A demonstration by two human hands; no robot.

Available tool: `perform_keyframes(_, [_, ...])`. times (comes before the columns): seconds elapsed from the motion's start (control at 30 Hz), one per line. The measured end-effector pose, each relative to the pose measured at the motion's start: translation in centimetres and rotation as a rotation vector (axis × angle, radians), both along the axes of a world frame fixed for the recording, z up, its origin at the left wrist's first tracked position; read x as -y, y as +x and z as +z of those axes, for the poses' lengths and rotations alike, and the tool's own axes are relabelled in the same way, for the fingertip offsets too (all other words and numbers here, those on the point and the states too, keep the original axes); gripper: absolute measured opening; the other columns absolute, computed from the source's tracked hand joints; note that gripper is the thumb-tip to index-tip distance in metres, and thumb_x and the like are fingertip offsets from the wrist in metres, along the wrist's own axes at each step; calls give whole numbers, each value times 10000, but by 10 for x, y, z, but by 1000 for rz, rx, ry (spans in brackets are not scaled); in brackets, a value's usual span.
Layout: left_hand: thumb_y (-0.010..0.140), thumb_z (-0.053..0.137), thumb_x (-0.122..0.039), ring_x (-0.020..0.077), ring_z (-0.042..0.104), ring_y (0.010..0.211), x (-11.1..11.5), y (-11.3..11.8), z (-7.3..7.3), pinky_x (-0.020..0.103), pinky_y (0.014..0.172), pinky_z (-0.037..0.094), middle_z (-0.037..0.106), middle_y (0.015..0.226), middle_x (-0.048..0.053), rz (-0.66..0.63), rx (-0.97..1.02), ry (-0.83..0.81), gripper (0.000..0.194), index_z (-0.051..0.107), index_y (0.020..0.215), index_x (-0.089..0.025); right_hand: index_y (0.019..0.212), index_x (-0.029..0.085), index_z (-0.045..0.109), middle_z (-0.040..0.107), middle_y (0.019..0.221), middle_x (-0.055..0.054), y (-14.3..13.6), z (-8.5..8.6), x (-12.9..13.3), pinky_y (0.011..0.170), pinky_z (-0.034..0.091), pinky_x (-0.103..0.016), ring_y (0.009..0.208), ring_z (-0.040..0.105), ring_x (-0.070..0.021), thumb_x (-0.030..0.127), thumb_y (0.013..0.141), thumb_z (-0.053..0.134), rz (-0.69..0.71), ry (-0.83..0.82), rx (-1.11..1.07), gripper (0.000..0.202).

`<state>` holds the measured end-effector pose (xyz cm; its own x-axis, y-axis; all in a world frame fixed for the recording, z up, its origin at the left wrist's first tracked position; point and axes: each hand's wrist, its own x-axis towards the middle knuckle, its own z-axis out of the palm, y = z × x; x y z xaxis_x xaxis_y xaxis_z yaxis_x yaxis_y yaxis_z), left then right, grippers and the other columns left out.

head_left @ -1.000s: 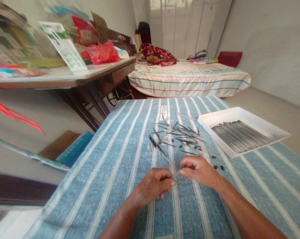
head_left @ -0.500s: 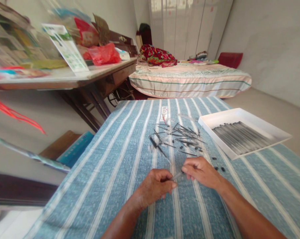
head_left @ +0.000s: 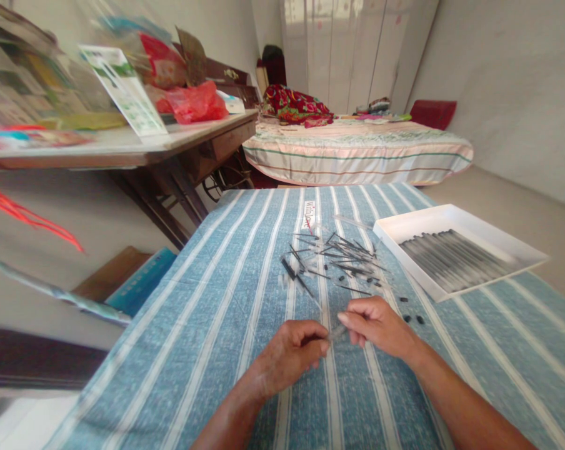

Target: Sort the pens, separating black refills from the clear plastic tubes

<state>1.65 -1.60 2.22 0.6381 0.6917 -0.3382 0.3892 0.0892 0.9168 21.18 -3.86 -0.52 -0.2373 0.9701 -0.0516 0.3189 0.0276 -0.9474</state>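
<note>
Low over the striped cloth, my left hand [head_left: 289, 353] is closed, with thumb and fingers pinching one end of a translucent pen barrel [head_left: 336, 334]. At the barrel's other end my right hand [head_left: 376, 322] is closed too, its thumb laid along the top. Both ends are hidden by fingers. Just beyond the hands lies a loose pile of thin black pen refills [head_left: 350, 253] mixed with clear pieces. Small black caps [head_left: 407, 318] lie right of my right hand. To the right, a white box [head_left: 439, 294] holds a row of dark-filled clear pens [head_left: 451, 259].
The blue-and-white striped tablecloth [head_left: 207, 331] covers the table. On the left stands a desk [head_left: 189, 140] with a red plastic bag [head_left: 195, 103] and a green-white carton [head_left: 123, 90]. A bed [head_left: 357, 150] is behind the table.
My hands have come slightly closer together, and less of the barrel shows between them. The black piece seen at my right fingertips is now covered. The pile and box look the same.
</note>
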Motion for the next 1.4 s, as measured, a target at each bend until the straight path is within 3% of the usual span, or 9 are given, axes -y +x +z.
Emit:
perform_keyframes(0.23, [616, 614, -176, 69, 363, 510, 1, 2, -10, 192, 479, 274, 406, 529, -69, 107, -29, 121, 106, 518, 639, -138, 534, 157, 484, 555, 454, 17, -3, -3, 1, 399, 359, -164, 383, 492, -74, 371, 810, 502, 4, -60, -48, 349])
perform_keyframes(0.33, [643, 615, -234, 70, 368, 508, 1, 1, -8, 188, 469, 269, 408, 535, -69, 47, -51, 94, 128, 532, 668, -139, 537, 154, 490, 559, 456, 17, -1, -2, 0, 397, 357, -161, 382, 492, -70, 388, 809, 503, -9, -56, -70, 359])
perform_keyframes(0.5, [782, 440, -309, 92, 453, 530, -2, -4, -2, 197, 515, 330, 468, 537, -37, -114, -104, 51, 268, 586, 651, -126, 527, 149, 494, 565, 458, 17, 1, 0, 0, 392, 350, -159, 372, 484, -63, 419, 799, 513, -38, -50, -86, 383])
perform_keyframes(0.7, [723, 515, -272, 81, 402, 502, -1, -4, -4, 192, 476, 292, 444, 526, -48, -51, -84, 57, 166, 566, 651, -131, 522, 152, 495, 562, 441, 22, 0, -1, -1, 384, 340, -164, 364, 479, -63, 435, 784, 529, -36, -62, -123, 387])
perform_keyframes(0.93, [670, 561, -223, 73, 361, 525, 3, 2, -8, 193, 495, 273, 403, 544, -57, 46, -145, 278, 127, 507, 585, -146, 521, 150, 491, 559, 416, 24, 0, -5, -3, 360, 325, -165, 326, 461, -59, 447, 779, 529, -67, -123, -180, 395])
perform_keyframes(1.4, [706, 524, -217, 99, 436, 556, 7, 3, -10, 206, 529, 307, 493, 598, -20, 60, -251, 629, 116, 505, 602, -167, 500, 154, 454, 549, 377, 26, -4, -11, -4, 305, 273, -156, 271, 430, -53, 455, 750, 556, -152, -182, -261, 405])
